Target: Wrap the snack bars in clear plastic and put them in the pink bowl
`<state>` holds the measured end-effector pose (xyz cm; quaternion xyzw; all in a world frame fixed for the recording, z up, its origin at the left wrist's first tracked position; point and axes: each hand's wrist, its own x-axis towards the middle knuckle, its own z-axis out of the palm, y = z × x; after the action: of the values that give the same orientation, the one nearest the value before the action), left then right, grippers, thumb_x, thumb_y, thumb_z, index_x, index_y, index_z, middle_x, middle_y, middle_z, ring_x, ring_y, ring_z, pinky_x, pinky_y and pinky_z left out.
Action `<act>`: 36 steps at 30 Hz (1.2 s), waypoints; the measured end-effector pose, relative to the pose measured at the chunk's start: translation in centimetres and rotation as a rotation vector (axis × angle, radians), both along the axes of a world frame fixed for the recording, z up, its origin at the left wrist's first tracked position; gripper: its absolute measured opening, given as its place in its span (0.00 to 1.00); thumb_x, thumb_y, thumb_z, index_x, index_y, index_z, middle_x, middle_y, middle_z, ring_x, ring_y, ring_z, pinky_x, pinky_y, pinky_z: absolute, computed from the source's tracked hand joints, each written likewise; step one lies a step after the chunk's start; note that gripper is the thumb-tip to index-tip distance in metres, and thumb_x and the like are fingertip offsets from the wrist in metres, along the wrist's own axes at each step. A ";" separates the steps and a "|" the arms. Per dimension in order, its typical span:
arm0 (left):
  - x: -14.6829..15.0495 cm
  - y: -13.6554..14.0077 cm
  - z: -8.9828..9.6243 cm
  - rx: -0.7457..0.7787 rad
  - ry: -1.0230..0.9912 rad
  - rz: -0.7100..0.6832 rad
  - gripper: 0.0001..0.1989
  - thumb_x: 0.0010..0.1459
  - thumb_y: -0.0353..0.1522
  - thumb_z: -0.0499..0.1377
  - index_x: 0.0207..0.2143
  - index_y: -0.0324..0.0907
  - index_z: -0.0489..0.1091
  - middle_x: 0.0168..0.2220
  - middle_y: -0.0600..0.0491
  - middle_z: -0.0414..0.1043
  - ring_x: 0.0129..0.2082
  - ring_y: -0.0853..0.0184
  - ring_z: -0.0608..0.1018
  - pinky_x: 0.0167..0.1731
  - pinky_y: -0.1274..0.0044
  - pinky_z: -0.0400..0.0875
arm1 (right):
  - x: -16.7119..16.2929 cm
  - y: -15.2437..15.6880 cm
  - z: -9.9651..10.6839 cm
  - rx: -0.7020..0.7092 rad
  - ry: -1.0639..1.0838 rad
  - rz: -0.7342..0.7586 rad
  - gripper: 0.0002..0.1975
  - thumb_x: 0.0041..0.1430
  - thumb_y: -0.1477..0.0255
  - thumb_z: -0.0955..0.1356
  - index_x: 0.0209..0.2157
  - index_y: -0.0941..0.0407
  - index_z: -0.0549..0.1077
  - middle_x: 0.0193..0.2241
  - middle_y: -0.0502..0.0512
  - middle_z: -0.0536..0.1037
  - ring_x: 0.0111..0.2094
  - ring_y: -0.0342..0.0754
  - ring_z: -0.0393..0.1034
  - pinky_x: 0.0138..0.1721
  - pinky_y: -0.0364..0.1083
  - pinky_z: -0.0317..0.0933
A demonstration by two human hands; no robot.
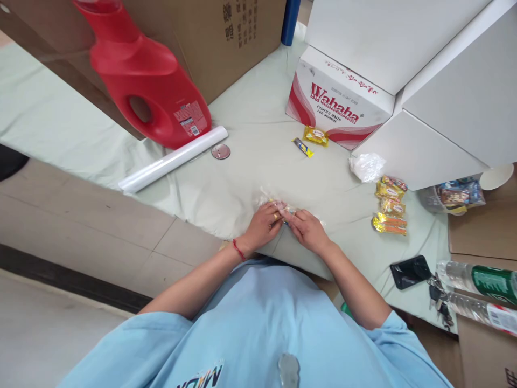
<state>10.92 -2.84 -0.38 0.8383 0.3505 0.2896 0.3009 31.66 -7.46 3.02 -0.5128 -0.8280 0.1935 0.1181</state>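
Note:
My left hand (264, 224), with a red bracelet at the wrist and a ring, is closed on crumpled clear plastic film (263, 198) near the table's front edge. My right hand (309, 230) meets it from the right, fingers bent and pinching the same bundle. Bits of yellow and blue show through between the fingers, but my hands hide most of what is inside. Beyond my hands lie a yellow snack packet (315, 136) and a small dark-and-yellow wrapped bar (302, 147).
A white roll of film (173, 160) and a round metal disc (221, 151) lie left, beside a red detergent bottle (141, 81). To the right are a Wahaha box (337, 102), a clear plastic bundle (367, 167), several snack packets (390, 206), a phone (410, 271), keys (436, 293) and bottles (490, 281).

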 end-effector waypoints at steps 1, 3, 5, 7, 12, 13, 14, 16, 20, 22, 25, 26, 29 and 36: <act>-0.4 0.0 0.0 -0.018 -0.043 -0.001 0.17 0.67 0.29 0.52 0.47 0.46 0.81 0.56 0.47 0.80 0.62 0.59 0.77 0.66 0.58 0.68 | -0.2 -0.2 -0.5 0.025 -0.048 -0.007 0.25 0.74 0.73 0.61 0.68 0.48 0.71 0.38 0.59 0.77 0.41 0.55 0.68 0.45 0.50 0.66; -1.4 0.0 0.0 -0.081 -0.131 0.052 0.17 0.66 0.30 0.52 0.44 0.47 0.81 0.54 0.48 0.82 0.60 0.60 0.78 0.65 0.59 0.71 | -0.5 -0.5 -1.1 0.050 -0.118 -0.011 0.25 0.74 0.75 0.63 0.67 0.43 0.71 0.37 0.58 0.75 0.41 0.54 0.66 0.44 0.50 0.64; -2.3 0.4 0.2 -0.153 -0.204 0.256 0.15 0.67 0.33 0.52 0.40 0.45 0.80 0.49 0.48 0.83 0.54 0.60 0.81 0.60 0.61 0.74 | -0.7 -0.7 -1.4 0.065 -0.157 -0.011 0.25 0.74 0.76 0.64 0.65 0.40 0.74 0.37 0.57 0.75 0.41 0.54 0.65 0.44 0.50 0.62; -3.2 1.3 0.3 -0.202 -0.207 0.529 0.17 0.71 0.38 0.49 0.42 0.43 0.78 0.47 0.46 0.81 0.52 0.59 0.80 0.58 0.60 0.74 | -0.9 -0.8 -1.5 0.078 -0.178 -0.012 0.22 0.74 0.75 0.64 0.62 0.40 0.76 0.36 0.57 0.75 0.42 0.54 0.65 0.44 0.50 0.60; -3.4 3.8 0.1 -0.249 -0.028 0.644 0.24 0.73 0.48 0.49 0.53 0.41 0.73 0.61 0.39 0.73 0.68 0.49 0.67 0.69 0.51 0.57 | -1.0 -0.4 -1.0 0.088 -0.188 0.007 0.20 0.75 0.74 0.62 0.57 0.44 0.80 0.35 0.58 0.74 0.42 0.55 0.64 0.41 0.50 0.58; -3.1 4.0 0.0 -0.258 0.024 0.612 0.24 0.69 0.50 0.54 0.51 0.41 0.73 0.64 0.38 0.70 0.71 0.46 0.62 0.70 0.49 0.54 | -1.0 -0.3 -0.9 0.080 -0.184 0.008 0.20 0.75 0.75 0.62 0.57 0.44 0.80 0.35 0.58 0.74 0.41 0.55 0.64 0.40 0.50 0.57; -2.8 4.0 0.0 -0.265 0.074 0.581 0.24 0.64 0.52 0.60 0.48 0.41 0.74 0.66 0.37 0.68 0.73 0.42 0.58 0.70 0.46 0.52 | -0.9 -0.2 -0.8 0.070 -0.176 0.007 0.20 0.74 0.75 0.62 0.56 0.44 0.81 0.36 0.58 0.74 0.41 0.55 0.64 0.40 0.50 0.57; -2.2 3.7 0.2 -0.273 0.107 0.533 0.21 0.56 0.50 0.67 0.39 0.43 0.74 0.66 0.38 0.67 0.73 0.39 0.58 0.68 0.46 0.54 | -0.8 0.0 -0.5 0.043 -0.155 0.002 0.19 0.74 0.75 0.63 0.54 0.45 0.82 0.36 0.58 0.75 0.39 0.54 0.64 0.39 0.50 0.57; -2.0 2.6 2.1 -0.361 -0.049 0.487 0.10 0.58 0.41 0.62 0.32 0.45 0.68 0.42 0.48 0.78 0.45 0.59 0.80 0.48 0.65 0.75 | -0.3 0.2 -0.2 0.002 -0.101 -0.024 0.18 0.73 0.75 0.64 0.54 0.45 0.82 0.37 0.57 0.74 0.40 0.54 0.64 0.39 0.49 0.59; -1.8 1.8 3.4 -0.382 -0.083 0.493 0.08 0.59 0.38 0.61 0.31 0.45 0.66 0.30 0.56 0.73 0.31 0.65 0.76 0.36 0.72 0.73 | -0.2 0.2 -0.2 -0.018 -0.073 -0.034 0.18 0.72 0.75 0.64 0.53 0.46 0.82 0.37 0.57 0.73 0.40 0.54 0.64 0.40 0.49 0.59; -0.5 0.4 5.0 -0.270 -0.014 0.458 0.06 0.62 0.34 0.59 0.31 0.44 0.68 0.30 0.54 0.73 0.31 0.66 0.75 0.34 0.73 0.71 | -0.5 0.1 -0.2 -0.037 -0.056 -0.038 0.18 0.72 0.76 0.64 0.51 0.48 0.83 0.37 0.57 0.73 0.40 0.54 0.63 0.40 0.49 0.59; 0.2 -0.1 5.2 -0.217 0.027 0.412 0.05 0.64 0.33 0.57 0.33 0.44 0.70 0.34 0.52 0.75 0.34 0.64 0.77 0.37 0.72 0.72 | -0.7 0.1 -0.2 -0.032 -0.057 -0.043 0.17 0.72 0.76 0.63 0.50 0.50 0.83 0.37 0.57 0.72 0.40 0.54 0.62 0.40 0.49 0.59; 2.3 -1.4 5.1 -0.054 0.212 0.215 0.11 0.69 0.32 0.54 0.45 0.39 0.76 0.49 0.41 0.79 0.50 0.56 0.79 0.51 0.65 0.73 | -0.9 -0.2 -0.3 0.022 -0.024 -0.064 0.16 0.72 0.75 0.63 0.42 0.55 0.83 0.39 0.61 0.73 0.41 0.55 0.62 0.42 0.51 0.61; 3.0 -3.9 3.4 0.202 0.518 0.112 0.25 0.74 0.37 0.49 0.66 0.35 0.68 0.70 0.40 0.66 0.64 0.50 0.72 0.56 0.60 0.69 | 2.2 -1.7 -0.1 0.082 0.426 -0.289 0.17 0.69 0.75 0.61 0.49 0.51 0.80 0.44 0.57 0.78 0.46 0.52 0.70 0.50 0.53 0.67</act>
<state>13.95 -6.78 3.01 0.8894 0.4310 0.1152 0.0998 33.82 -9.21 2.88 -0.5681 -0.7098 0.2445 0.3372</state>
